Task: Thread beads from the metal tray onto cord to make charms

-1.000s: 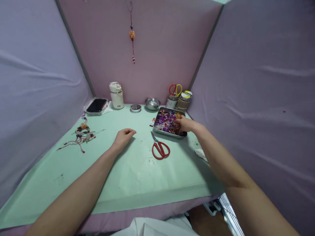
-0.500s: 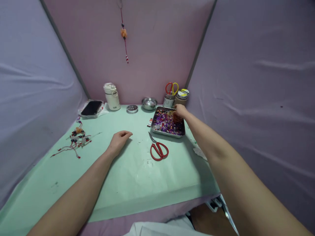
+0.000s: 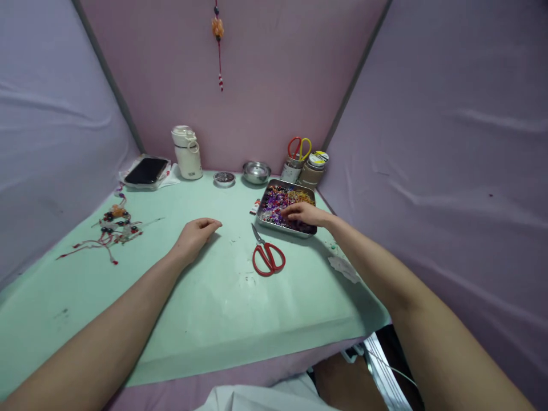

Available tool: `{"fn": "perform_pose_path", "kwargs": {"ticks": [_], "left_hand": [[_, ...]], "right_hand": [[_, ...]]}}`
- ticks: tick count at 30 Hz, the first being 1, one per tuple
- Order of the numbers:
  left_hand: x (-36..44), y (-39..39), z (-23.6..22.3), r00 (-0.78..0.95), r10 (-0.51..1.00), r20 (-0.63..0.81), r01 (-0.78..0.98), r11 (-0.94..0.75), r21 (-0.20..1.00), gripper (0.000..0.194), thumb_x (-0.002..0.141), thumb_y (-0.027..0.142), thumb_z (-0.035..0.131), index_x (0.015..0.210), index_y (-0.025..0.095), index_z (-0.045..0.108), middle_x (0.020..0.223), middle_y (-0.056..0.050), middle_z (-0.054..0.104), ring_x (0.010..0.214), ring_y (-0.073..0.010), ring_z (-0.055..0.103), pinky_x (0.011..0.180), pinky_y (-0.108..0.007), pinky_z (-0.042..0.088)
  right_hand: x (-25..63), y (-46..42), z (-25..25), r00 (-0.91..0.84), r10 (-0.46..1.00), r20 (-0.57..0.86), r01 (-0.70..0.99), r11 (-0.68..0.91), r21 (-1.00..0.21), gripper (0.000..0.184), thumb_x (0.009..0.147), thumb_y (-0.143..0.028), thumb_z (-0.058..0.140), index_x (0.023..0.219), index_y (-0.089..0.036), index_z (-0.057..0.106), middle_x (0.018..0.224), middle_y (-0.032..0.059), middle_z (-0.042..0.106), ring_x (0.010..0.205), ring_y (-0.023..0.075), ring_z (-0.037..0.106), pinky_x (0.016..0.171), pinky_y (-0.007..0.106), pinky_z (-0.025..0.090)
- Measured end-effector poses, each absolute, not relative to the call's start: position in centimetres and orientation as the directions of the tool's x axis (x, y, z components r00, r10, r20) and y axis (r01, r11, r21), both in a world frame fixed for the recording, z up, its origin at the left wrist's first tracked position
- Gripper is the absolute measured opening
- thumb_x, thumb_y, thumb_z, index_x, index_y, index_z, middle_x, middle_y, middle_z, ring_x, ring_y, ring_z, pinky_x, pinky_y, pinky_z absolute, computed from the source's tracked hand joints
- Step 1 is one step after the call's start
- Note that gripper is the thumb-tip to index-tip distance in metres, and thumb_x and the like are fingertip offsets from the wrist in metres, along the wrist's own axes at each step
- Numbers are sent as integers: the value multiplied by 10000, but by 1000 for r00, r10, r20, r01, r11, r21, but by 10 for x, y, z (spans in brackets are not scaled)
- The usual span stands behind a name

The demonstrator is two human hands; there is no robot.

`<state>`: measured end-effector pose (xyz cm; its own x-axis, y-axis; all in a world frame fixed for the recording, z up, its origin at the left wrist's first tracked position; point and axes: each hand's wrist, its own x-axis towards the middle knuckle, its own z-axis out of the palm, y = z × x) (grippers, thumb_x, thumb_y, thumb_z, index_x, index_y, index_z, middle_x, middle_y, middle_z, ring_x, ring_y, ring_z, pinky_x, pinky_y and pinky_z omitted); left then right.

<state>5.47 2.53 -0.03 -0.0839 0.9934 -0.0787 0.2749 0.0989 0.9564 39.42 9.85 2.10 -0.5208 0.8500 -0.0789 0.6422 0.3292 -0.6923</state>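
My right hand (image 3: 305,213) reaches over the near right part of a metal tray (image 3: 286,229) of mixed beads (image 3: 276,198). Its fingertips touch the purple and clear beads, with the fingers bent and slightly apart. On the green tabletop rests my left hand (image 3: 196,238), its thumb pressed to the fingers; anything between them is too small to make out. Red-handled scissors (image 3: 269,258) lie between the hands, blades pointing away. Strung beaded ornaments (image 3: 117,225) with red cords are spread left of my left hand.
Along the back stand a phone (image 3: 148,171), a white flask (image 3: 187,153), a round container (image 3: 224,179), a metal bowl (image 3: 256,172), a jar of scissors (image 3: 291,169) and a lidded jar (image 3: 314,170). A paper scrap (image 3: 343,268) lies at right; a beaded string (image 3: 218,28) hangs behind.
My right hand has moved from the tray's far right corner toward its near middle, uncovering gold-coloured beads there. My left hand stays in place on the table. The view has shifted slightly.
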Motion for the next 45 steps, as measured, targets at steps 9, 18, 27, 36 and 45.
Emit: {"fn": "perform_pose_path", "kwargs": {"ticks": [9,18,27,36,45], "left_hand": [[50,27,0,-81,977,-197,297,213,931,395,642,535,652,803,177,686,519,24,488,483,-101,380,463,-229,268],[51,25,15,-104,955,-277,493,292,820,376,672,550,606,805,209,695,796,-39,684,711,-188,585,603,-248,438],[44,29,4,-76,945,-318,481,314,819,365,660,567,614,771,229,697,846,-42,707,798,-241,625,717,-298,487],[47,29,8,-61,964,-259,471,256,844,358,688,539,593,793,210,690,900,-51,706,862,-246,617,770,-309,467],[52,26,16,-57,968,-244,474,241,847,352,669,537,597,753,206,685,860,-46,705,848,-239,611,751,-293,463]], "right_hand": [[416,170,-3,-431,886,170,681,442,-584,375,826,-146,488,1177,-189,614,1253,68,600,1168,199,541,1060,406,368],[424,209,-10,-651,757,58,667,606,-432,459,916,-354,421,1355,-221,452,1483,75,346,1376,225,297,1143,445,232],[391,164,-8,-611,791,-30,668,494,-556,583,929,-496,338,1434,-204,321,1515,82,275,1415,220,194,1169,441,160],[371,98,27,-479,876,51,663,399,-634,514,908,-450,433,1376,-239,423,1475,67,359,1382,245,284,1145,467,224],[351,75,34,-639,757,-134,503,280,-818,388,917,-369,438,1288,-290,519,1330,1,546,1208,188,514,1058,394,384]]}}
